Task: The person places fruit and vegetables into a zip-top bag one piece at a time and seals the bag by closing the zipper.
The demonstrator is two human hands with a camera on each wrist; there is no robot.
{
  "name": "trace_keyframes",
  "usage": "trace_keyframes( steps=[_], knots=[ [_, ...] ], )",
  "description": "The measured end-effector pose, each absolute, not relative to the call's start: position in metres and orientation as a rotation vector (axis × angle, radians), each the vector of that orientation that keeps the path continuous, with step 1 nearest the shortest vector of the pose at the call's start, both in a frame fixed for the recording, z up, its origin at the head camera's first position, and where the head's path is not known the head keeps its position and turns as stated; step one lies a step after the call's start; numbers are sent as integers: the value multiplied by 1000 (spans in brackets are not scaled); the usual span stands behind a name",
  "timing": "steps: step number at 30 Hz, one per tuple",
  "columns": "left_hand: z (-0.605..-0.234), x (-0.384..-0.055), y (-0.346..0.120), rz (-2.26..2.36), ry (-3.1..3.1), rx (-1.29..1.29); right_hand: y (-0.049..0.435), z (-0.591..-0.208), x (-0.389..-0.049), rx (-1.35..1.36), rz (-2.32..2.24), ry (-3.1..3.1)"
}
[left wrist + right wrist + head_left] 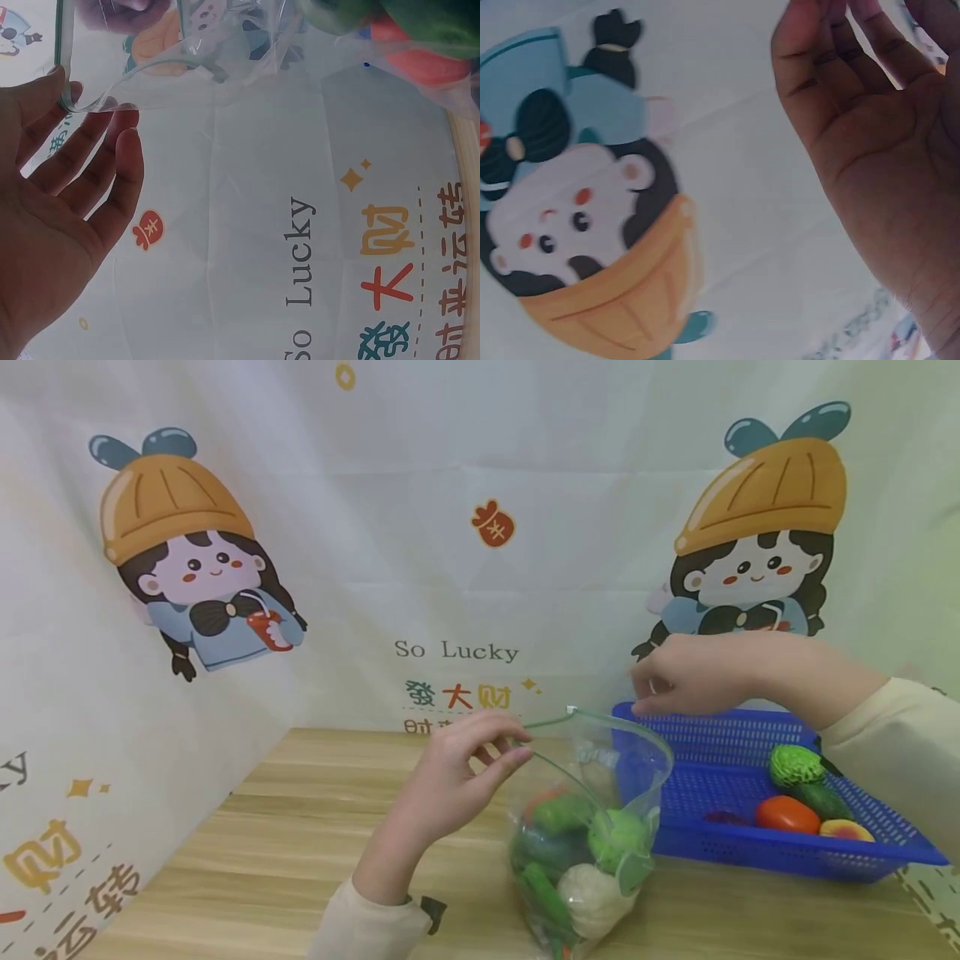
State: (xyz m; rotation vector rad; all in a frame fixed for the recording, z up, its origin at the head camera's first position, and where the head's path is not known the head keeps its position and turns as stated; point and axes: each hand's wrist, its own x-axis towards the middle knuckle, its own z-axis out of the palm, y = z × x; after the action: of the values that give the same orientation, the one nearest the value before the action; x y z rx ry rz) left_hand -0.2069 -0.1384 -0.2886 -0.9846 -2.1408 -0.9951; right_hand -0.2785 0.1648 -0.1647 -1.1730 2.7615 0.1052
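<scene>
A clear zip bag (666,752) with a green-edged mouth stands on the table, its mouth gaping. Inside are a white, rounded vegetable (592,900), a bright green piece (618,837) and several other green and red ones. My left hand (468,772) pinches the left side of the rim between thumb and fingers; the other fingers lie loosely bent. Above the right side of the mouth hovers my right hand (686,677), fingers loosely curled, nothing visible in them. At the top of the left wrist view a purple, rounded thing (124,13) is cut off near the rim.
Behind the bag to the right sits a blue plastic basket (750,852). It holds a tomato (787,815), a bumpy green piece (797,766), a dark green one (821,800) and a yellow-red one (847,832). A printed cloth (450,552) hangs behind the wooden table (300,843).
</scene>
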Motion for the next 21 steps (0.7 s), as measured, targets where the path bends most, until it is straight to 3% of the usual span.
trace_keyframes(
  steps=[10, 21],
  knots=[
    [-287, -207, -139, -982, -2141, -987, 218, -211, -320, -843, 118, 2671],
    [-283, -210, -137, -972, -2135, -1005, 277, -269, -327, -417, -94, 2578]
  ],
)
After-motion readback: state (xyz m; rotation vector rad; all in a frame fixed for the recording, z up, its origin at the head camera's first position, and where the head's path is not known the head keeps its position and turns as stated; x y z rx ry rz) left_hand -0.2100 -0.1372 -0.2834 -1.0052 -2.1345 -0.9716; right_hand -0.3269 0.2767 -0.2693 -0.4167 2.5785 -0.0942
